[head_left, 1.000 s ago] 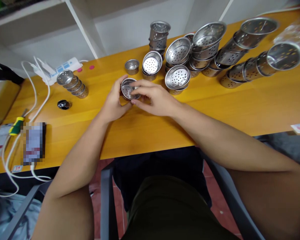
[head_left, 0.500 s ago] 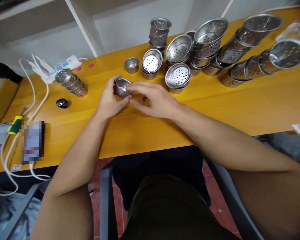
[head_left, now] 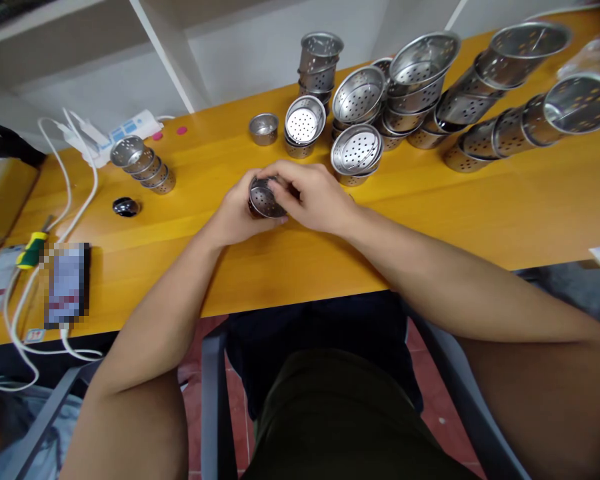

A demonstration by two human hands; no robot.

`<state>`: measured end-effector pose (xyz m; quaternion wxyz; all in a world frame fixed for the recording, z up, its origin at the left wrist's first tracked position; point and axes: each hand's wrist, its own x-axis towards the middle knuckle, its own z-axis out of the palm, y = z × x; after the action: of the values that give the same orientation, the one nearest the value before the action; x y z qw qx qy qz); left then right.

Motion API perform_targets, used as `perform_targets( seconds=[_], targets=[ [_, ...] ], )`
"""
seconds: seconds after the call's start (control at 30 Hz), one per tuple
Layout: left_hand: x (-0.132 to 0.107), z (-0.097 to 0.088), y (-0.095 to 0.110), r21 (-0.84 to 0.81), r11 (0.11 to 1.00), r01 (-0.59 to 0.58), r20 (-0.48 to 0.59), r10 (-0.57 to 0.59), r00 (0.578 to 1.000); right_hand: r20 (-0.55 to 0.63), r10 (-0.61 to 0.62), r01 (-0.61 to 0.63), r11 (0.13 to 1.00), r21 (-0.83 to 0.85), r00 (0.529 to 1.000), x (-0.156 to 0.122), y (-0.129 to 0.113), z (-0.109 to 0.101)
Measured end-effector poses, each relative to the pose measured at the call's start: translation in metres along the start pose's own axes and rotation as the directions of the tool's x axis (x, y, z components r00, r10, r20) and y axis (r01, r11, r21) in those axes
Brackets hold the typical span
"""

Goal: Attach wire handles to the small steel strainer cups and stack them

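A small perforated metal cup (head_left: 264,199) is held just above the table, its open mouth tilted toward me. My left hand (head_left: 237,210) wraps round its left and lower side. Over the right rim lies my right hand (head_left: 313,197), its fingers closed on the edge and partly inside. Those fingers hide the cup's right part. Beyond my hands stands a single small cup (head_left: 263,131). To its right is a short stack of perforated cups (head_left: 304,127), with a wider stack (head_left: 356,153) nearer my right hand.
Taller leaning stacks (head_left: 525,127) of perforated cups fill the back right. On the left are a small stack (head_left: 143,163), a shiny dark round object (head_left: 126,207), a power strip (head_left: 130,130), a screwdriver (head_left: 33,250) and a phone (head_left: 67,283) with white cables.
Both hands have brought the cup a little to the right and toward me, and its mouth now tips more my way. The right fingers have closed onto the rim.
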<state>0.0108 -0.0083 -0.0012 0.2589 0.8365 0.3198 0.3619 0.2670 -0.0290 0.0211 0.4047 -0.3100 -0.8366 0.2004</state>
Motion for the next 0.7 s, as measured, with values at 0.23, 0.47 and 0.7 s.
perform_targets(
  seconds=[0.23, 0.47, 0.7],
  targets=[
    [0.002, 0.007, -0.007, -0.066, 0.997, 0.027, 0.014, -0.026, 1.0, -0.039, 0.086, -0.082, 0.994, 0.073, 0.996, 0.001, 0.001, 0.0],
    [0.0, 0.005, -0.006, -0.135, 0.99, 0.026, 0.048, -0.019, 0.999, -0.072, 0.1, -0.085, 0.979, 0.187, 0.992, 0.003, 0.01, 0.013],
    [-0.001, 0.005, -0.008, -0.156, 0.985, 0.072, 0.068, -0.062, 0.996, -0.055, 0.094, -0.079, 0.968, 0.24, 0.994, 0.004, 0.02, 0.018]
  ],
)
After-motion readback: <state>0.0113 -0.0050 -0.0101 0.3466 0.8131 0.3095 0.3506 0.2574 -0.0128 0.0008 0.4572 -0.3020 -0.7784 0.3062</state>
